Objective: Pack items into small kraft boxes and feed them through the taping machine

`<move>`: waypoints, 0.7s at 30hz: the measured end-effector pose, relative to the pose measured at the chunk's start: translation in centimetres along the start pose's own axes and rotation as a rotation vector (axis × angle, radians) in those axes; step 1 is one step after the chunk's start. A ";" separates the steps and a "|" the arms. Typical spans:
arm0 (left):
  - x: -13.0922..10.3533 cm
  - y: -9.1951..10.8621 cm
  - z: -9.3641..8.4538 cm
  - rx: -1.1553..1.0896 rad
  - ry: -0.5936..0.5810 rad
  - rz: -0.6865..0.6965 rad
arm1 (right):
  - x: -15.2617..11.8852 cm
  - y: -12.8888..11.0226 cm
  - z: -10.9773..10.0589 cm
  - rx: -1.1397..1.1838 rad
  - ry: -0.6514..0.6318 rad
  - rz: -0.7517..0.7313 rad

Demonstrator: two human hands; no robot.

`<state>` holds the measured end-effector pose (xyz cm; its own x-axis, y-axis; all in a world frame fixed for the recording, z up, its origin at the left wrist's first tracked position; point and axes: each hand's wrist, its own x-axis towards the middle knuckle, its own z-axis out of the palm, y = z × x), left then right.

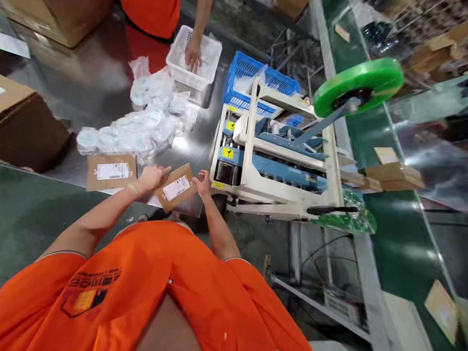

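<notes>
A small brown cardboard box (176, 187) with a white label is tilted between my two hands near the table's front edge. My left hand (153, 177) is closed on its left side. At its upper right corner, my right hand (203, 184) pinches the box. Another flat brown box (112, 173) with a white label lies left of my left hand. Behind the boxes is a heap of clear plastic-wrapped round items (143, 127) on the metal table (79, 81).
A person's hand (193, 52) reaches into a white basket (189, 78). Right of the table stands a taping machine (273, 156) with a green tape roll (358, 87) and a blue crate (238, 72) behind. Farther right runs a green conveyor (398, 224). Large cartons (22, 125) stand at left.
</notes>
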<state>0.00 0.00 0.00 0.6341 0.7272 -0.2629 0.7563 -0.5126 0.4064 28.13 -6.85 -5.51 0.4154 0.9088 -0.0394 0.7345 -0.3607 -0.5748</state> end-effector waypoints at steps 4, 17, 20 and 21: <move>-0.7 1.1 3.6 -0.134 -0.001 0.033 | -1.0 0.7 -0.1 -0.215 -0.218 -0.143; -3.8 2.0 6.4 -0.593 -0.255 -0.219 | -1.9 -0.6 0.0 -0.044 -0.335 -0.050; -3.1 0.0 3.0 -0.453 -0.128 -0.063 | -1.5 -1.5 -1.6 0.101 -0.185 -0.178; -2.5 -0.6 1.7 -0.315 -0.080 -0.049 | -1.5 -2.1 -2.0 0.089 -0.094 -0.205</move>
<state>-1.72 -2.30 -1.05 0.6186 0.7027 -0.3516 0.7070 -0.3025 0.6393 27.04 -7.85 -2.65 0.2073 0.9782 0.0120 0.7465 -0.1502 -0.6482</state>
